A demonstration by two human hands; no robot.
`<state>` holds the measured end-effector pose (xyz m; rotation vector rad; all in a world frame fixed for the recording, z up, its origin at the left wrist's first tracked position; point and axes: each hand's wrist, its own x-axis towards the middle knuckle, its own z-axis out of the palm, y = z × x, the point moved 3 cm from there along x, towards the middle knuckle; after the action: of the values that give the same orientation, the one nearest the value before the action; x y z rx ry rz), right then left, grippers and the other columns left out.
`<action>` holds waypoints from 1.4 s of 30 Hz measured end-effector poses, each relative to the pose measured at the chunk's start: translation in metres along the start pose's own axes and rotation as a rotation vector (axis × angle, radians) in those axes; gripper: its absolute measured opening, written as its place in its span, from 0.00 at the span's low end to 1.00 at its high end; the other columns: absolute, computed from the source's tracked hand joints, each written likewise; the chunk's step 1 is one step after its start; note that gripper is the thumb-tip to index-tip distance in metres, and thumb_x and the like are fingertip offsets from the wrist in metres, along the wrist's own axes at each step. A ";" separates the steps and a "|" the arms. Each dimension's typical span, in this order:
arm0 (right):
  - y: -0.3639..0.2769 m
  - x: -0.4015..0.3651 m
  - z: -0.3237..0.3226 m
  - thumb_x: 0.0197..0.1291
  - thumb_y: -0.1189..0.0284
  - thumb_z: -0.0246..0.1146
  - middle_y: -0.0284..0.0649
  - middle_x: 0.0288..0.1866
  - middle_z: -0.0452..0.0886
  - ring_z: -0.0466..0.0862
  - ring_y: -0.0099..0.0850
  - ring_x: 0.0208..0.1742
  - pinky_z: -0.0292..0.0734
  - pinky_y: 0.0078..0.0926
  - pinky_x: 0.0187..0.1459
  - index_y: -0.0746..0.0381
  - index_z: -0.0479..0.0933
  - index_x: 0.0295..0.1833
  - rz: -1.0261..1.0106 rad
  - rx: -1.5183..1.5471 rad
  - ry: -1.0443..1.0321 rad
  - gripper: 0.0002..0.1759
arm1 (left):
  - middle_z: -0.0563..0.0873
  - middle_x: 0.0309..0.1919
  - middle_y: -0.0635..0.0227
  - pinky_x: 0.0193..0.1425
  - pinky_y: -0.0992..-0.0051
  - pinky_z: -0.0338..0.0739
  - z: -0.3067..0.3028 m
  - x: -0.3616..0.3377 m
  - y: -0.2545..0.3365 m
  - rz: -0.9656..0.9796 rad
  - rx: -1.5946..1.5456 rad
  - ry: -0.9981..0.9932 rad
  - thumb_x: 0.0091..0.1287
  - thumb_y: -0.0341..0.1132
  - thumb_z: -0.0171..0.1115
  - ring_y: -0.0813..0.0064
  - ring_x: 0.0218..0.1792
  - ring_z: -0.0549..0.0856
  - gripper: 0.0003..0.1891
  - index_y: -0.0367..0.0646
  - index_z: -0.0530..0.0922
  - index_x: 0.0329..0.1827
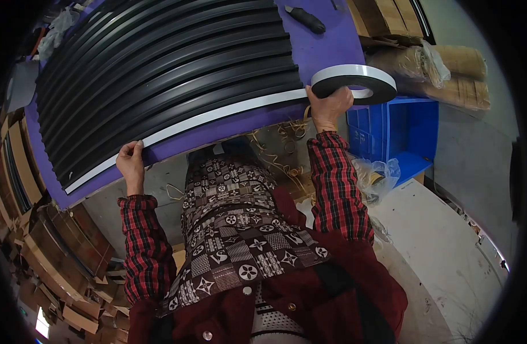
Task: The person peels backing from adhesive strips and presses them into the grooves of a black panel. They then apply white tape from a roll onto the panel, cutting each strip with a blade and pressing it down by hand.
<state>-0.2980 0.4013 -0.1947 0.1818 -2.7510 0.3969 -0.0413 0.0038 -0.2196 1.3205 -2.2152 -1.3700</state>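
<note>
A roll of white-faced, black-backed tape is in my right hand, whose fingers close on its near left side. From the roll a long white strip runs left along the near edge of the ribbed black strips. My left hand pinches at this white strip toward its left end, thumb and fingers together. The black strips lie side by side on a purple tabletop. Part of the roll's rim is hidden behind my right fingers.
A dark handled tool lies at the table's far right. Beside the table stands a blue crate, with wrapped brown bundles behind it. Cardboard is piled at the left. Loose yellowish straps lie below the table edge.
</note>
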 end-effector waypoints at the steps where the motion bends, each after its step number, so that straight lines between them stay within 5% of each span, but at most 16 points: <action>1: 0.002 -0.002 0.003 0.25 0.60 0.74 0.48 0.39 0.68 0.66 0.46 0.48 0.55 0.42 0.53 0.70 0.64 0.40 0.001 0.000 -0.001 0.38 | 0.79 0.23 0.72 0.32 0.86 0.69 0.000 0.000 0.000 0.003 0.010 -0.001 0.55 0.34 0.63 0.86 0.25 0.74 0.09 0.35 0.78 0.29; 4: 0.000 -0.010 0.007 0.25 0.61 0.74 0.48 0.41 0.67 0.65 0.46 0.50 0.54 0.42 0.54 0.69 0.63 0.42 -0.161 -0.042 0.131 0.39 | 0.79 0.22 0.69 0.32 0.81 0.70 0.001 -0.005 0.010 0.039 0.118 0.071 0.53 0.34 0.63 0.81 0.24 0.75 0.09 0.35 0.78 0.28; 9: -0.012 0.019 -0.017 0.30 0.60 0.72 0.49 0.45 0.67 0.65 0.46 0.51 0.55 0.41 0.55 0.70 0.61 0.49 -0.128 -0.015 -0.089 0.42 | 0.76 0.25 0.60 0.33 0.70 0.70 -0.006 -0.014 0.034 0.145 0.513 0.231 0.50 0.33 0.65 0.64 0.28 0.75 0.11 0.37 0.74 0.29; 11: -0.018 0.047 -0.046 0.37 0.62 0.69 0.50 0.45 0.67 0.68 0.44 0.49 0.62 0.35 0.51 0.70 0.65 0.48 -0.056 0.118 -0.100 0.34 | 0.75 0.29 0.60 0.35 0.69 0.69 -0.001 -0.020 0.049 0.403 0.563 0.288 0.49 0.32 0.64 0.63 0.32 0.75 0.12 0.38 0.73 0.33; 15: -0.073 0.115 -0.058 0.44 0.67 0.63 0.44 0.38 0.73 0.72 0.40 0.43 0.67 0.30 0.46 0.66 0.71 0.40 -0.132 0.504 0.003 0.18 | 0.75 0.30 0.61 0.37 0.66 0.68 0.061 -0.043 0.088 0.892 0.513 0.109 0.47 0.26 0.60 0.62 0.34 0.74 0.11 0.40 0.73 0.35; 17: -0.090 0.146 -0.006 0.45 0.69 0.62 0.45 0.40 0.74 0.72 0.41 0.44 0.67 0.32 0.46 0.65 0.71 0.41 -0.460 0.280 0.080 0.17 | 0.75 0.31 0.63 0.39 0.68 0.68 0.114 -0.056 0.104 1.013 0.360 -0.117 0.47 0.26 0.57 0.64 0.35 0.74 0.11 0.41 0.73 0.35; 20: -0.080 0.156 0.061 0.44 0.68 0.61 0.48 0.44 0.73 0.71 0.45 0.47 0.66 0.37 0.48 0.64 0.69 0.46 -0.262 -0.299 -0.497 0.22 | 0.72 0.40 0.64 0.47 0.69 0.65 0.178 -0.078 0.154 1.184 0.412 -0.320 0.51 0.30 0.50 0.67 0.42 0.72 0.14 0.43 0.71 0.43; 21: -0.072 0.155 0.070 0.44 0.68 0.61 0.48 0.44 0.73 0.71 0.45 0.47 0.66 0.37 0.48 0.64 0.69 0.46 -0.265 -0.298 -0.505 0.22 | 0.71 0.44 0.64 0.51 0.69 0.63 0.192 -0.080 0.160 1.214 0.448 -0.394 0.53 0.31 0.49 0.68 0.47 0.70 0.16 0.45 0.70 0.47; 24: -0.067 0.155 0.070 0.46 0.70 0.60 0.47 0.43 0.72 0.72 0.44 0.46 0.66 0.36 0.48 0.65 0.69 0.45 -0.327 -0.109 -0.373 0.19 | 0.66 0.51 0.67 0.56 0.69 0.59 0.216 -0.075 0.147 1.261 0.534 -0.364 0.58 0.36 0.53 0.70 0.53 0.65 0.19 0.56 0.67 0.54; 26: -0.077 0.152 0.016 0.50 0.75 0.55 0.43 0.40 0.72 0.73 0.37 0.42 0.68 0.31 0.46 0.66 0.68 0.42 -0.336 0.450 0.226 0.13 | 0.64 0.53 0.70 0.58 0.68 0.58 0.224 -0.075 0.141 1.224 0.575 -0.383 0.61 0.38 0.51 0.70 0.55 0.63 0.18 0.62 0.67 0.55; 29: -0.065 0.116 -0.042 0.52 0.78 0.48 0.37 0.31 0.71 0.74 0.27 0.32 0.70 0.21 0.37 0.69 0.63 0.47 0.087 1.287 0.063 0.15 | 0.64 0.54 0.70 0.58 0.67 0.58 0.222 -0.077 0.142 1.210 0.561 -0.392 0.59 0.37 0.52 0.70 0.54 0.64 0.20 0.63 0.66 0.55; 31: -0.055 0.057 -0.065 0.53 0.78 0.48 0.39 0.26 0.72 0.75 0.27 0.26 0.71 0.24 0.30 0.68 0.62 0.49 0.355 0.985 -0.320 0.16 | 0.63 0.56 0.69 0.60 0.67 0.54 0.221 -0.076 0.144 1.188 0.589 -0.431 0.58 0.31 0.49 0.70 0.56 0.63 0.23 0.61 0.65 0.58; 34: -0.028 -0.035 -0.039 0.55 0.69 0.53 0.51 0.28 0.77 0.79 0.44 0.27 0.72 0.37 0.28 0.65 0.63 0.49 -0.109 0.173 -0.539 0.17 | 0.64 0.55 0.69 0.58 0.67 0.56 0.221 -0.076 0.145 1.227 0.552 -0.388 0.55 0.30 0.52 0.70 0.55 0.64 0.24 0.60 0.66 0.57; 42: -0.048 -0.030 -0.024 0.54 0.65 0.54 0.53 0.27 0.77 0.78 0.50 0.28 0.72 0.44 0.29 0.65 0.64 0.36 0.081 -0.074 -0.635 0.13 | 0.66 0.53 0.69 0.55 0.69 0.59 0.221 -0.076 0.147 1.252 0.572 -0.366 0.54 0.32 0.55 0.72 0.53 0.66 0.22 0.61 0.69 0.54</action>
<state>-0.2544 0.3647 -0.1721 0.2052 -3.4006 0.2930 -0.2126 0.2202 -0.2020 -0.4186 -2.8554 -0.4926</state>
